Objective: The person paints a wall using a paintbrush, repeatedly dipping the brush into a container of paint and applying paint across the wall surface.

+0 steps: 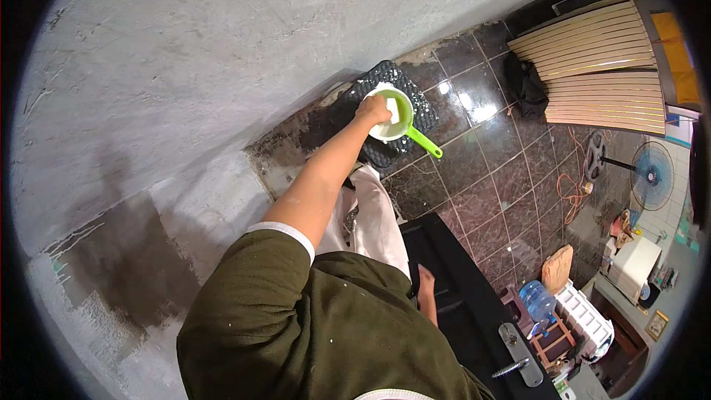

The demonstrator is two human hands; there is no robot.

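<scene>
My left hand (375, 110) is down inside a plastic dipper (414, 114), its fingers closed on a white rectangular piece (393, 110), perhaps a sponge or scraper. The dipper is white outside and pale green inside, with a bright green handle (425, 143) pointing to the lower right. It rests on a black, textured stand (389, 73) splashed with white material. What lies under my fingers in the dipper is hidden. Lower down, my right hand (426, 276) hangs at my side by the edge of a black panelled door (444, 266); its fingers are not clearly seen.
A rough grey plastered wall (222, 39) runs along the left, beside dark floor tiles (489, 150). To the right are a folding slatted screen (600, 61), a standing fan (651, 176), an orange cord (567, 195) and a blue water jug (536, 300). The door's metal handle (511, 368) sticks out at lower right.
</scene>
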